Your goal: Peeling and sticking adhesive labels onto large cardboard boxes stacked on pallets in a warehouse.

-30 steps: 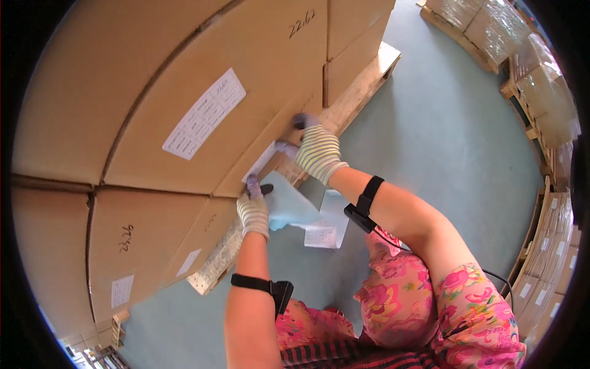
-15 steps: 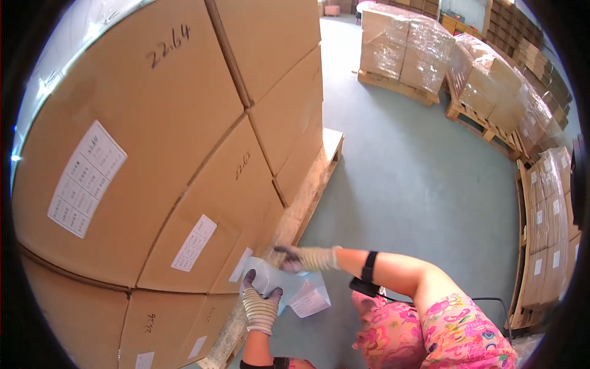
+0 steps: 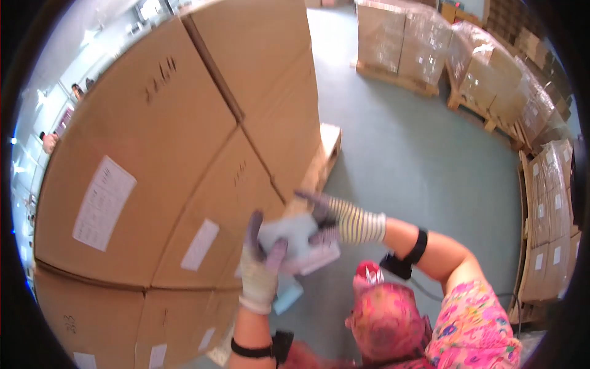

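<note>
- Floor (image 3: 418,160): grey-green, running between the stack and the wrapped loads.
- Stack (image 3: 203,147): brown boxes filling the left side, the seams between them dark.
- Wrapped loads (image 3: 402,37): boxes under clear film, on pallets at the upper right and along the right edge.
- Pallet (image 3: 330,138): wooden, under the stack, its far end showing past the boxes.
- Clothing (image 3: 470,326): pink, flowered, at the lower right.
- Left hand (image 3: 261,264): gloved, near the stack's lower boxes; index finger raised along the left edge of the papers, thumb lying over them, so the grip is narrow and holds them.
- Right hand (image 3: 341,220): in a striped glove; index finger stretched out toward the stack, thumb against the papers' right side. Blur leaves it unclear whether it pinches them; I cannot tell.
- Papers (image 3: 294,232): pale blue and pinkish sheets between the two hands, in front of the stack; a bluer piece (image 3: 287,297) shows just below.
- Labels (image 3: 104,203): white, on the box faces.
- Straps (image 3: 418,246): black, one around each forearm, each bearing a small black unit.
</note>
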Motion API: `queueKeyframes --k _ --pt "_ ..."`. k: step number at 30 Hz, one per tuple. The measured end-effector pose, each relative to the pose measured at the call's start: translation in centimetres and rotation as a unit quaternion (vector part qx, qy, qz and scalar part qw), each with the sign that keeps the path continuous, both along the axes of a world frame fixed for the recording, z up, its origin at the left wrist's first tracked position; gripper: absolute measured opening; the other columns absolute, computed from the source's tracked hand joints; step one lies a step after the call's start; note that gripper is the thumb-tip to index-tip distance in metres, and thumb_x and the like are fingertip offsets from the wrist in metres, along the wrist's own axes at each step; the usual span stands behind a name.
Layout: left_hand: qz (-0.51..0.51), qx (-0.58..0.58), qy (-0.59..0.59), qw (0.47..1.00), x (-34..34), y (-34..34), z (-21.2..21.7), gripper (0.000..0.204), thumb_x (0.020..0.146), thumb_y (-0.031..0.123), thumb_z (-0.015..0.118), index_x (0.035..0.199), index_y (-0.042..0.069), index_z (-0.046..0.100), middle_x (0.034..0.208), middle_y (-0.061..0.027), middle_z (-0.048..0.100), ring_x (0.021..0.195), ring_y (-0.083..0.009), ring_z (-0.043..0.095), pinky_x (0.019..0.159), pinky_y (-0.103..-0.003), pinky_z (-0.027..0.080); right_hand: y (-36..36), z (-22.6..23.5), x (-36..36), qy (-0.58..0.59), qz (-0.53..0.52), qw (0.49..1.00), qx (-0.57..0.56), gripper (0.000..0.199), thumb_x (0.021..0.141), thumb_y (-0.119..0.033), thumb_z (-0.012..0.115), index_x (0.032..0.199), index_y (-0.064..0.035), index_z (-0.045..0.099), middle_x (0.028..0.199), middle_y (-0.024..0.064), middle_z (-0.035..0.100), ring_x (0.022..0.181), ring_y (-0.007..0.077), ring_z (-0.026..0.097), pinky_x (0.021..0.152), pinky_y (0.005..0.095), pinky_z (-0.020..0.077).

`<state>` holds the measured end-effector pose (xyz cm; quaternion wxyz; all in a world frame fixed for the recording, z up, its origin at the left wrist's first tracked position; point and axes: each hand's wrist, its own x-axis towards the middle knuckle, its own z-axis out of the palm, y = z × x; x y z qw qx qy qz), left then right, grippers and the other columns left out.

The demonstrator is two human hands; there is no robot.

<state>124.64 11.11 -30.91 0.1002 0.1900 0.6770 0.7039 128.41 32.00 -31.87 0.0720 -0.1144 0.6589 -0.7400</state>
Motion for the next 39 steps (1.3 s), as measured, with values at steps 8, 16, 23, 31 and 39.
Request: queueKeyframes --k 8,16,23,31,39 --pt "0.014 0.084 -0.197 0.977 -2.2 3.1 2.9 0.043 0.08 0.003 0.06 0.121 -0.007 0.048 0.11 -0.0149 0.056 0.099 -0.0188 0.056 0.086 -0.029 0.046 3.6 3.8 -1.1 -0.015 0.004 0.995 0.097 0.029 0.092 -0.018 0.052 0.117 -0.0055 0.057 0.091 -0.0008 0.06 0.086 0.0063 0.051 0.082 0.0237 0.0426" --pt "0.039 0.064 -0.254 0.964 -0.6 3.8 5.3 0.045 0.08 0.006 0.06 0.121 -0.008 0.047 0.108 -0.0161 0.057 0.095 -0.0183 0.057 0.081 -0.026 0.046 4.9 5.9 -0.2 0.082 0.006 0.972 0.221 0.026 0.079 -0.008 0.065 0.105 -0.0032 0.063 0.095 0.0097 0.066 0.091 0.0142 0.061 0.083 0.0285 0.0471" --pt "0.129 0.064 -0.186 0.972 0.2 5.1 5.8 0.046 0.08 0.003 0.057 0.123 -0.007 0.045 0.112 -0.0153 0.055 0.095 -0.0204 0.057 0.082 -0.031 0.049 5.0 6.7 -0.3 0.348 -0.145 0.888 0.264 0.012 0.077 -0.007 0.064 0.089 -0.0049 0.063 0.097 0.0144 0.061 0.093 0.0274 0.057 0.083 0.0361 0.0455" --pt "0.079 -0.157 0.04 0.984 -3.6 7.3 10.1 0.042 0.083 -0.001 0.055 0.124 -0.003 0.045 0.12 -0.0136 0.051 0.108 -0.0176 0.049 0.092 -0.028 0.04 9.0 19.0 -10.4 0.281 -0.134 0.949 -0.039 0.018 0.079 0.001 0.062 0.097 -0.0001 0.057 0.085 0.0034 0.063 0.079 0.0096 0.059 0.073 0.0233 0.0492" --pt "0.017 -0.054 0.19 0.98 -6.5 12.4 18.4 0.068 0.076 -0.01 0.053 0.137 -0.001 0.024 0.14 -0.0156 0.029 0.119 -0.0197 0.04 0.095 -0.029 0.039 10.2 21.7 -17.2 0.363 -0.116 0.923 -0.058 0.022 0.074 -0.009 0.073 0.092 -0.0045 0.062 0.072 -0.005 0.056 0.066 0.0022 0.05 0.061 0.0189 0.0436"
